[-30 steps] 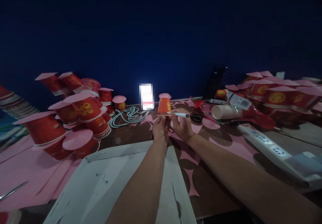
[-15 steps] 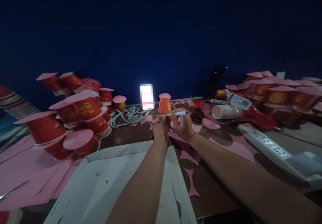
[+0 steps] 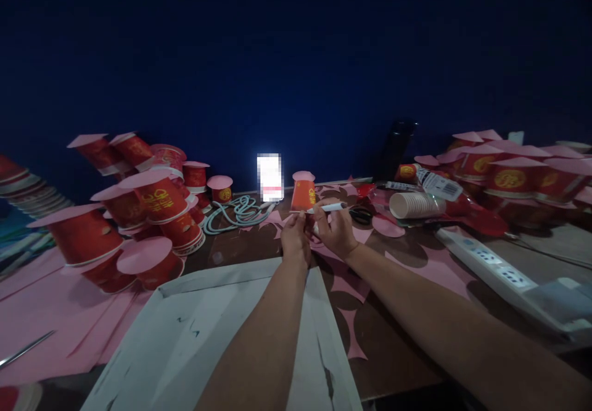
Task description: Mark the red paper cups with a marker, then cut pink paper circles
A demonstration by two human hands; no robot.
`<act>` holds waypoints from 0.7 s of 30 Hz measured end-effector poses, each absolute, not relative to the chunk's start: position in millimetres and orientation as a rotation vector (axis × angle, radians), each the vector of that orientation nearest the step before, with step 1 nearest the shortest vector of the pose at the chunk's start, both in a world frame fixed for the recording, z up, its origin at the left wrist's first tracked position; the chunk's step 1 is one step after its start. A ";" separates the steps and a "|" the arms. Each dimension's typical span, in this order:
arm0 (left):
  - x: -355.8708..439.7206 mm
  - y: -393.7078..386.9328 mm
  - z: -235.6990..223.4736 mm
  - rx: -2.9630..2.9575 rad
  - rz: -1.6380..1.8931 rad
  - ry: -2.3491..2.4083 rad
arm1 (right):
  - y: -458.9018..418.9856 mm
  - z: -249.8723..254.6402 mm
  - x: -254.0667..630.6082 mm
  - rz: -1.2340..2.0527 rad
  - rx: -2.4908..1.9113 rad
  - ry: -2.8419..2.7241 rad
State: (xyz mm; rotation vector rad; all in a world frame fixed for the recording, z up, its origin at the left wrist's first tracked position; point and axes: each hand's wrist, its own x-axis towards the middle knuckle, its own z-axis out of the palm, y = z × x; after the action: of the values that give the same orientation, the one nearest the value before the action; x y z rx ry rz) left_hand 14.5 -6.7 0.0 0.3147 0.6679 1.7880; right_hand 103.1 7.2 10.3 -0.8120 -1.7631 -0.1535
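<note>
A red paper cup [image 3: 303, 194] with gold lettering stands upside down straight ahead, a pink paper disc [image 3: 303, 176] on top. My left hand [image 3: 296, 238] is closed with thumb and fingers pinched at the cup's lower rim; the fingertips are partly hidden. Between the fingers of my right hand [image 3: 337, 231] is a white marker pen [image 3: 329, 208], dark at its back end. Its tip points left, close to the left thumb and the cup's rim. The two hands are side by side, nearly touching.
Red cups with pink discs [image 3: 160, 198] are piled left, more [image 3: 511, 177] right. A white tray [image 3: 222, 312] lies in front. Around it are a coiled cable [image 3: 235, 212], glowing blurred screen [image 3: 269, 175], scissors [image 3: 361, 215], nested cups [image 3: 411, 205], power strip [image 3: 490, 263] and pink paper scraps [image 3: 351, 281].
Almost nothing differs. Both hands and the marker pen have stayed in place, apart from a very slight shift of the pen and right fingers.
</note>
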 end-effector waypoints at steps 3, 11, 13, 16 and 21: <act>14.4 -6.1 -0.5 0.310 1.784 0.671 | 6.7 10.6 102.8 -0.142 -0.825 -1.763; 14.4 -5.3 -0.5 0.298 1.792 0.695 | 7.7 10.6 103.2 -0.150 -0.821 -1.775; 14.3 -5.6 -0.3 0.293 1.793 0.678 | 7.6 10.1 103.2 -0.151 -0.804 -1.777; 14.2 -6.6 0.4 0.301 1.791 0.653 | 7.2 9.7 103.2 -0.136 -0.799 -1.760; 14.2 -7.7 1.3 0.325 1.779 0.632 | 7.6 10.6 103.9 -0.068 -0.827 -1.666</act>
State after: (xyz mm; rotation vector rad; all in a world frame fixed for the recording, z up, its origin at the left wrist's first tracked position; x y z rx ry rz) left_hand 14.2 -7.7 1.3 0.3252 0.6316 1.7787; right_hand 103.9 7.6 10.6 -0.8274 -1.6655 -0.0678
